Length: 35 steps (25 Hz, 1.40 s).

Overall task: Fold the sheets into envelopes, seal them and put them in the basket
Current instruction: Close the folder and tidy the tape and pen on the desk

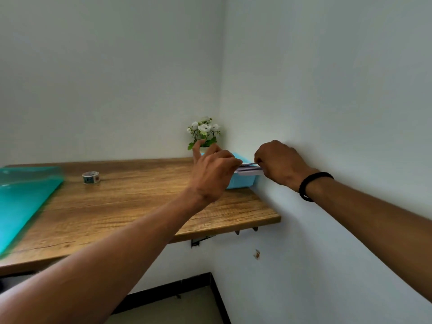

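A light blue basket (240,182) stands at the far right of the wooden table, against the wall. Over its top lies a white folded envelope (249,170), with more white paper just beneath it. My right hand (279,163) pinches the envelope's right end with curled fingers. At the envelope's left end is my left hand (214,170), fingertips on it and index finger raised. Both hands hide most of the basket and its inside.
A roll of patterned tape (91,177) sits on the wooden table (131,202) at the left. A translucent teal mat (21,199) covers the table's left end. A small pot of white flowers (203,133) stands in the corner behind the basket. The wall runs along the right.
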{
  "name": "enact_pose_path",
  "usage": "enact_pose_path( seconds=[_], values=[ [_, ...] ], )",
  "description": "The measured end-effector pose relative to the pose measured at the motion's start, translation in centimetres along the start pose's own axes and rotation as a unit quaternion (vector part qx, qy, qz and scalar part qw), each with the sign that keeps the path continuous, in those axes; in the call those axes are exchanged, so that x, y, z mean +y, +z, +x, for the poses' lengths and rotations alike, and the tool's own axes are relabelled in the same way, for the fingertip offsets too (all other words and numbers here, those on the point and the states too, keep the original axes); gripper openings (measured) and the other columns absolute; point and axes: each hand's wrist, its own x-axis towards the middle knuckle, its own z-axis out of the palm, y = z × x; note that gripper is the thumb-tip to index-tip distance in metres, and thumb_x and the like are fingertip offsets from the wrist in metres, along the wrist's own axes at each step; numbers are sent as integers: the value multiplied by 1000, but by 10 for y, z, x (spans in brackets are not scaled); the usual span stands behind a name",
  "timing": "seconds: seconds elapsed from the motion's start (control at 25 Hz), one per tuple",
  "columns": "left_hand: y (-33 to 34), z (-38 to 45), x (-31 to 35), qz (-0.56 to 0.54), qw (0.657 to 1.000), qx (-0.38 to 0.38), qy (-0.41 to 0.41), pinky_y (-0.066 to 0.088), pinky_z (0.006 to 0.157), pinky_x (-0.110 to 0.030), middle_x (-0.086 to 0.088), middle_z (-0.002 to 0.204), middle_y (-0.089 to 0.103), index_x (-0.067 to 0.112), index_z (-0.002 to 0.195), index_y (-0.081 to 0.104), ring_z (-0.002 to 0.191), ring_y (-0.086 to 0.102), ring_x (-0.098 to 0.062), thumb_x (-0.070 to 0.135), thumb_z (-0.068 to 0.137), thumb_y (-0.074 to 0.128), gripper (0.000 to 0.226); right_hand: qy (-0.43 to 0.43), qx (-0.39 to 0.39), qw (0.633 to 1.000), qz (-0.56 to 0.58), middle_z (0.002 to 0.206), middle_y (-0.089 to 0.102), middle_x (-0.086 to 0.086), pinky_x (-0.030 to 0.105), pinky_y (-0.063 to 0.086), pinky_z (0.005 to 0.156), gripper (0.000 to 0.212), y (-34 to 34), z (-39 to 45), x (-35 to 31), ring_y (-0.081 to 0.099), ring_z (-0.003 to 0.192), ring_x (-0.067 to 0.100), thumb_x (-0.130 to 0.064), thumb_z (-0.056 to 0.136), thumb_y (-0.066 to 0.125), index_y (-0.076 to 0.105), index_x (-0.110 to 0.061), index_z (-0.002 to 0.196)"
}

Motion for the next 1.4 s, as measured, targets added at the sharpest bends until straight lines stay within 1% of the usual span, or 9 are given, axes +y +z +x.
enact_pose_path(
  seconds=[0.2, 0.36, 0.48, 0.72, 1.0, 1.08, 1.2, 1.28, 1.4],
  values=[
    [2, -9, 3, -40, 997, -38, -45, 31, 111, -54, 8, 116, 78, 31, 118, 78, 117, 58, -16, 62, 98, 54, 43, -23, -57, 997, 49, 124, 68, 2, 41, 57, 89, 39, -12, -9, 0, 62, 111, 24, -22, 86, 75, 69, -24, 124],
    [5, -4, 7, -64, 996, -8, -69, 33, 108, -52, 9, 111, 79, 32, 110, 80, 114, 59, -18, 45, 97, 66, 23, -45, -7, 999, -22, 112, 70, 4, 35, 49, 76, 19, -12, -9, -9, 64, 104, 25, -31, 99, 63, 72, -21, 112],
    [2, 6, 11, -83, 994, -48, -51, 34, 107, -51, 8, 115, 78, 32, 109, 80, 117, 58, -19, 38, 96, 68, 18, -57, -2, 998, -40, 105, 69, 2, 36, 51, 74, 16, -10, -9, -12, 64, 98, 24, -33, 99, 62, 71, -21, 105],
    [-35, 8, -25, -115, 989, -92, 11, 54, 78, -40, -2, 103, 80, 18, 108, 80, 99, 63, -22, 43, 95, 68, 30, -186, -3, 982, 33, 100, 73, -2, 29, 55, 69, 32, -28, -3, -33, 63, 89, 15, -47, 89, 69, 75, -22, 108],
    [-93, -14, -107, -48, 993, -107, -1, 52, 73, -36, 3, 93, 79, 23, 103, 81, 94, 62, -20, 38, 97, 64, 23, -227, 52, 966, 114, 95, 73, -2, 32, 54, 72, 20, -35, 35, -125, 62, 85, 14, -36, 89, 75, 77, -21, 103],
    [-101, -31, -138, -10, 992, -114, -53, 55, 81, -40, 3, 96, 80, 24, 104, 80, 97, 65, -21, 41, 96, 64, 25, -218, 34, 969, 108, 89, 70, 1, 37, 55, 72, 14, -27, 50, -157, 65, 84, 19, -31, 90, 74, 74, -18, 94],
    [-107, -66, -202, 24, 959, -121, -254, 58, 94, -49, -7, 108, 78, 19, 116, 76, 104, 69, -29, 39, 90, 72, 33, -114, 1, 989, 95, 82, 55, 3, 35, 45, 66, 12, -8, 67, -185, 60, 80, 26, -9, 91, 66, 56, -14, 85],
    [-112, -91, -242, 33, 919, -164, -356, 56, 98, -51, -13, 113, 71, 14, 127, 67, 108, 66, -35, 33, 89, 71, 42, -49, -61, 996, 46, 103, 63, 12, 34, 44, 71, 17, 5, 69, -195, 64, 95, 31, -1, 95, 51, 58, -11, 106],
    [-116, -113, -277, 19, 900, -206, -385, 54, 99, -44, -17, 128, 68, 8, 134, 62, 119, 64, -34, 22, 96, 68, 40, -18, -163, 986, -35, 136, 61, 17, 38, 53, 90, 35, 27, 73, -193, 63, 121, 33, -7, 101, 44, 56, -9, 135]
  ],
)
